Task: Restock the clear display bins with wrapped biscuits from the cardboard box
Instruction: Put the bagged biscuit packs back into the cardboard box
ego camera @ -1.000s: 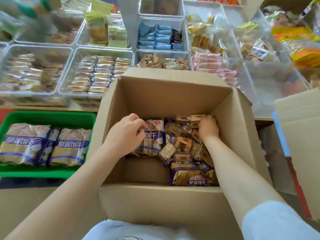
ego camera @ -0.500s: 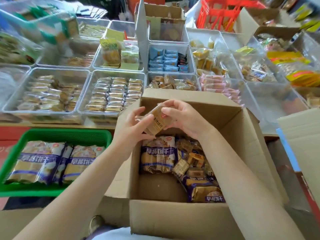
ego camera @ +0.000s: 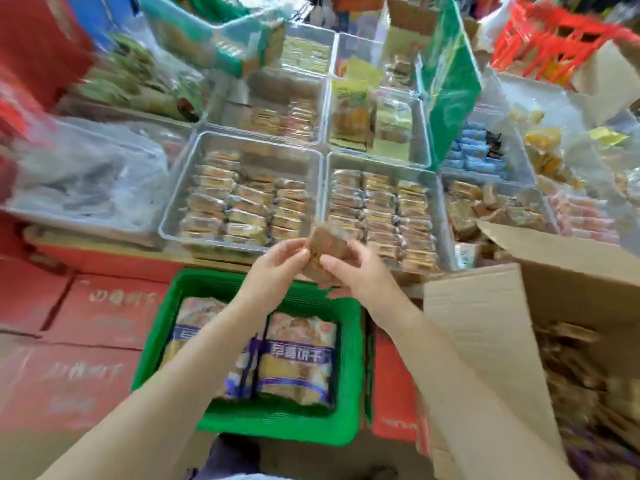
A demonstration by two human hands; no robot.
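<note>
Both hands hold a small stack of brown wrapped biscuits [ego camera: 323, 252] between them. My left hand [ego camera: 277, 268] grips its left side and my right hand [ego camera: 353, 271] grips its right side. The stack hangs just in front of two clear display bins, the left bin [ego camera: 173, 216] and the right bin [ego camera: 439, 216], each with rows of wrapped biscuits. The open cardboard box [ego camera: 485, 323] stands at the right, with more wrapped biscuits blurred inside it.
A green basket [ego camera: 353, 375] with large purple-banded biscuit bags sits below my hands. Red cartons [ego camera: 86, 323] lie at the left. More clear bins of snacks fill the back, with a green divider [ego camera: 450, 91] and a red crate [ego camera: 554, 43].
Both hands rose out of the cardboard box with the biscuits and moved left and forward to the front of the clear bins. The view swung left.
</note>
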